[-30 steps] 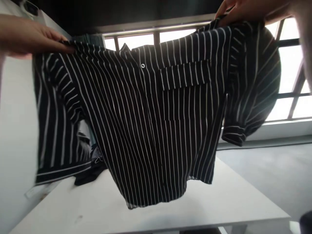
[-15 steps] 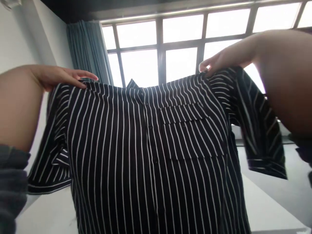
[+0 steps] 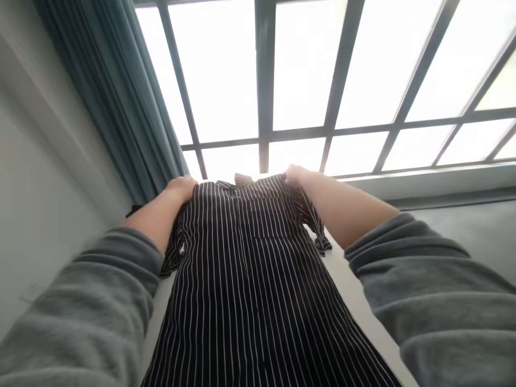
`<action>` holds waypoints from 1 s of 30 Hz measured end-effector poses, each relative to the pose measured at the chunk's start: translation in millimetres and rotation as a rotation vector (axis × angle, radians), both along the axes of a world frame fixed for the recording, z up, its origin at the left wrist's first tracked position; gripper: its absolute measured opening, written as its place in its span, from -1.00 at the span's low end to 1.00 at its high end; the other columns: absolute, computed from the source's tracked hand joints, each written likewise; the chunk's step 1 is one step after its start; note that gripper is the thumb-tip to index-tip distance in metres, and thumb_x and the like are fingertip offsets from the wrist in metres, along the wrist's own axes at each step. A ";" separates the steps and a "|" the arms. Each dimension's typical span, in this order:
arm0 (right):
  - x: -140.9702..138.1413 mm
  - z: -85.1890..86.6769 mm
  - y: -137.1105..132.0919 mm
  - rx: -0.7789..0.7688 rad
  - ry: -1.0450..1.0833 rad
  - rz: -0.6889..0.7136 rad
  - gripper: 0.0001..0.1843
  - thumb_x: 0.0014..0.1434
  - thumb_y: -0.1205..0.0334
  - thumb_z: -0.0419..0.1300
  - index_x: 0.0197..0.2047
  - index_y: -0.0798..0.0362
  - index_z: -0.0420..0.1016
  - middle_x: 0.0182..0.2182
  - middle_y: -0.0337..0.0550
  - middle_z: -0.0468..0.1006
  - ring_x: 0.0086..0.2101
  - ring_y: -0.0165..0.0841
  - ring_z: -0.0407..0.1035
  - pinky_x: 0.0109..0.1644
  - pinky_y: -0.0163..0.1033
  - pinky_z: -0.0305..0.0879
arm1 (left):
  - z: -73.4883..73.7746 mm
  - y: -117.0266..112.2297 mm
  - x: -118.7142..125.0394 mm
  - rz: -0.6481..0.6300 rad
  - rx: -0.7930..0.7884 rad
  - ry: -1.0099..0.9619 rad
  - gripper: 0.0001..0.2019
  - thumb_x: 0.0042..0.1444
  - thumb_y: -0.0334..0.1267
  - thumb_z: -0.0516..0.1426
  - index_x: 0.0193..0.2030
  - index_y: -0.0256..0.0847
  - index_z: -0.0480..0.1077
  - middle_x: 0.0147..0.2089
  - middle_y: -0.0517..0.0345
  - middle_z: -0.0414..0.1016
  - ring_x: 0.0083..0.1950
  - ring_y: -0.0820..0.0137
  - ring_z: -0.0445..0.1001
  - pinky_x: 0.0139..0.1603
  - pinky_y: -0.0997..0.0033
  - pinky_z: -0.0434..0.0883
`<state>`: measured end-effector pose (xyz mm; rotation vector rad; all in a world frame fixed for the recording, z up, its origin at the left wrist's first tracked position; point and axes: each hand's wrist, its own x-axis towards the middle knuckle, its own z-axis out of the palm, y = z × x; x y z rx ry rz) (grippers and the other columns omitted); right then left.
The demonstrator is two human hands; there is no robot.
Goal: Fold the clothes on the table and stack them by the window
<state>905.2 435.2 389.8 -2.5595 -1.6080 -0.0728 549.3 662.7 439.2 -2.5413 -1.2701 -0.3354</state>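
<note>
Black, white-striped cloth shirt (image 3: pixel 242 290): spanning frame centre to bottom edge.
Left hand (image 3: pixel 183 188): pinching one shoulder, left of centre.
Right hand (image 3: pixel 295 176): pinching the other, right of centre.
Tension: even pulling is likely straightening stripes.

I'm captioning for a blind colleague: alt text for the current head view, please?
Left hand and right hand hold a black, white-striped shirt by its shoulders over a white table, before a bright window and teal curtain.
</note>
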 end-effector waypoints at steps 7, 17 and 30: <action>-57.5 -22.1 5.4 -0.272 0.299 0.026 -0.29 0.46 -0.18 0.06 0.53 -0.05 0.28 0.51 0.11 0.21 0.43 0.01 0.17 0.46 0.14 0.15 | -27.0 -25.7 9.0 0.082 -0.420 0.264 -0.38 0.28 0.19 0.04 0.40 0.07 0.45 0.49 -0.07 0.38 0.43 -0.08 0.40 0.35 -0.13 0.40; -29.3 -56.4 22.3 -0.162 0.344 -0.091 -0.24 0.49 -0.26 -0.27 0.65 -0.25 -0.11 0.63 -0.17 -0.25 0.57 -0.04 -0.33 0.55 0.37 -0.39 | -45.9 11.4 13.0 0.125 -0.459 0.216 -0.23 0.37 0.30 -0.28 0.65 0.13 -0.04 0.71 0.13 -0.24 0.69 0.00 -0.22 0.59 -0.36 -0.18; -5.7 -61.3 42.6 -0.110 0.333 -0.145 -0.24 0.49 -0.26 -0.24 0.64 -0.24 -0.05 0.62 -0.16 -0.18 0.56 -0.04 -0.26 0.55 0.36 -0.32 | -55.5 52.0 48.1 0.043 -0.446 0.150 -0.23 0.34 0.32 -0.20 0.61 0.15 0.08 0.70 0.12 -0.12 0.68 -0.01 -0.15 0.60 -0.29 -0.14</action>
